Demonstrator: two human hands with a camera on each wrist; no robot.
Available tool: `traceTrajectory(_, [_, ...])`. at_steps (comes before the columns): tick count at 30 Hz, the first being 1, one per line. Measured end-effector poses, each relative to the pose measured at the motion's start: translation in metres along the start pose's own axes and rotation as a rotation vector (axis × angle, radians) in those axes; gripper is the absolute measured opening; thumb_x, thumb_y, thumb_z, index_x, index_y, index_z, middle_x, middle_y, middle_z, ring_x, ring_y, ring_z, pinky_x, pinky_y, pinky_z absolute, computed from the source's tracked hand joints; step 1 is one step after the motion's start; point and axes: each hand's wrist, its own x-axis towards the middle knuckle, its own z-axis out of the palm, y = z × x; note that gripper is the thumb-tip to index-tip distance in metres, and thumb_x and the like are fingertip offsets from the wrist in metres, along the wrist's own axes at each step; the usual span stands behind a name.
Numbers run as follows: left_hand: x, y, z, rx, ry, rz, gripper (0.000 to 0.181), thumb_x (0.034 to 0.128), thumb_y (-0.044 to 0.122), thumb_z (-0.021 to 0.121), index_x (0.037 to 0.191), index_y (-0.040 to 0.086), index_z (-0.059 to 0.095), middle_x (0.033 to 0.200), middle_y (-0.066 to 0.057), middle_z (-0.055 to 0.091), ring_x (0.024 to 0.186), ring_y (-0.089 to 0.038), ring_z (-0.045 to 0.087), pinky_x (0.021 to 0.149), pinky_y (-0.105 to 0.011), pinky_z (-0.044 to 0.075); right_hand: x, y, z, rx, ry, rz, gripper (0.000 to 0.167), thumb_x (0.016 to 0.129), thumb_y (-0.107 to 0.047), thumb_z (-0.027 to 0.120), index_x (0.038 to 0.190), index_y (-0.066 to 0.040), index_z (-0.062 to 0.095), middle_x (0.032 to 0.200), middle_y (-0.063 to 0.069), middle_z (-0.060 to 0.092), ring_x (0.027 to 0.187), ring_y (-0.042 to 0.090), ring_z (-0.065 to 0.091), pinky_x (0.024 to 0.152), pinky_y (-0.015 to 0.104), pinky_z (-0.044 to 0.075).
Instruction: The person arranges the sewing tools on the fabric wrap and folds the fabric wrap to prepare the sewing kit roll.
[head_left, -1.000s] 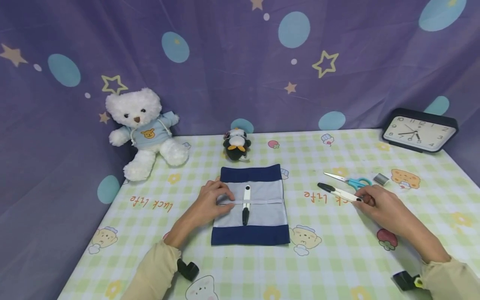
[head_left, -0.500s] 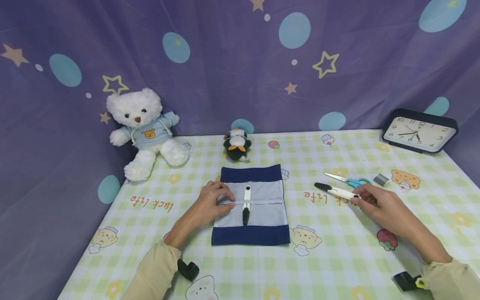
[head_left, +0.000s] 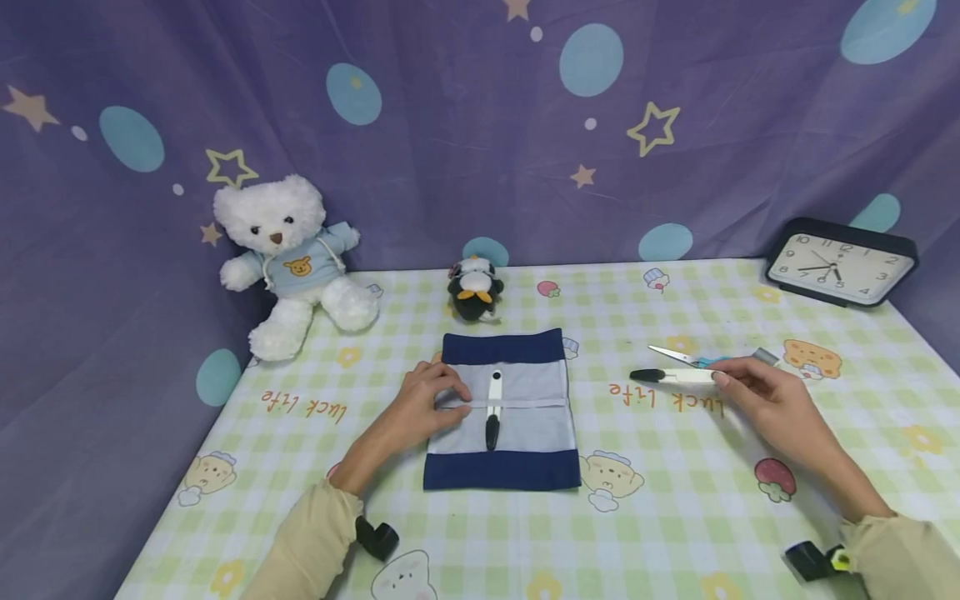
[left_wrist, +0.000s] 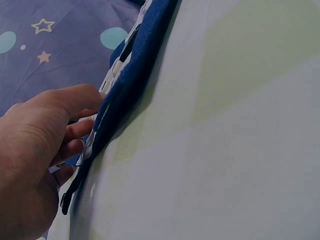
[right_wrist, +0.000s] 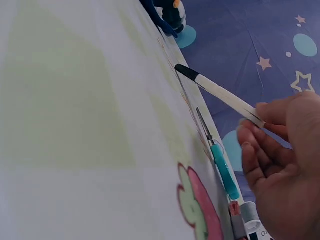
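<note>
The right hand (head_left: 772, 408) pinches the white end of the held pen (head_left: 684, 376) between thumb and fingers. The held pen is right of the cloth (head_left: 532, 429), over the table (head_left: 637, 550), in front of the scissors (head_left: 671, 355). Its long axis runs nearly left to right; its black end points left, toward the cloth. In the right wrist view, the gripped end stands clear of the table. The left hand (head_left: 426, 407) is partly open, fingers loosely bent, resting at the left edge of the cloth, with a gap between thumb and forefinger. The cloth lies spread flat: a grey panel (head_left: 534, 383) between two navy strips (head_left: 502, 472), one far, one near. A narrow band (head_left: 536, 404) crosses the panel from left to right. A second pen (head_left: 495, 389) lies on the panel with its long axis running near to far and its black end toward the person. The band meets this pen at about mid-length. The scissors' blades point left; their handles are partly hidden by the right hand. The spool (head_left: 766, 356) is just beyond the same hand.
</note>
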Motion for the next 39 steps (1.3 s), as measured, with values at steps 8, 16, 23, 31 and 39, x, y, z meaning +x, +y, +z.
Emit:
traceTrajectory(8, [0.001, -0.001, 0.0, -0.007, 0.002, 0.008, 0.009, 0.0896, 0.017, 0.082, 0.094, 0.021, 0.076, 0.106, 0.006, 0.062, 0.099, -0.021, 0.048, 0.089, -0.047, 0.034, 0.005, 0.001, 0.006, 0.068, 0.102, 0.016, 0.023, 0.103, -0.016, 0.067, 0.12, 0.0, 0.07, 0.1, -0.001, 0.069, 0.084, 0.005, 0.062, 0.074, 0.01, 0.044])
traceTrajectory(16, [0.002, 0.0, -0.001, -0.001, -0.005, 0.007, 0.009, 0.0899, 0.017, 0.082, 0.095, 0.021, 0.076, 0.106, 0.005, 0.062, 0.099, -0.021, 0.048, 0.089, -0.046, 0.034, 0.009, -0.003, 0.011, 0.13, 0.163, 0.003, 0.019, 0.102, -0.011, 0.067, 0.114, 0.004, 0.068, 0.095, 0.001, 0.069, 0.082, 0.005, 0.064, 0.075, 0.01, 0.047])
traceTrajectory(23, [0.003, 0.001, 0.0, -0.002, -0.013, 0.016, 0.008, 0.0912, 0.018, 0.081, 0.096, 0.021, 0.076, 0.106, 0.006, 0.063, 0.098, -0.021, 0.048, 0.089, -0.046, 0.034, 0.016, -0.004, 0.016, 0.184, 0.166, -0.039, 0.017, 0.101, -0.006, 0.067, 0.114, 0.006, 0.069, 0.099, -0.002, 0.07, 0.086, 0.004, 0.066, 0.076, 0.01, 0.048])
traceTrajectory(31, [0.003, 0.0, 0.001, 0.006, -0.007, 0.024, 0.009, 0.0898, 0.016, 0.082, 0.094, 0.02, 0.075, 0.104, 0.006, 0.062, 0.094, -0.019, 0.047, 0.088, -0.044, 0.034, 0.028, -0.008, 0.025, 0.241, 0.15, -0.058, 0.018, 0.102, -0.004, 0.066, 0.114, 0.008, 0.069, 0.099, 0.002, 0.072, 0.083, 0.01, 0.068, 0.072, 0.015, 0.05])
traceTrajectory(39, [0.001, 0.0, 0.001, -0.001, -0.003, 0.021, 0.009, 0.0893, 0.016, 0.082, 0.095, 0.019, 0.075, 0.104, 0.006, 0.062, 0.096, -0.019, 0.048, 0.089, -0.045, 0.035, 0.047, -0.023, 0.042, 0.359, 0.131, -0.119, 0.016, 0.1, 0.002, 0.065, 0.113, 0.012, 0.069, 0.098, 0.008, 0.072, 0.083, 0.011, 0.069, 0.074, 0.018, 0.053])
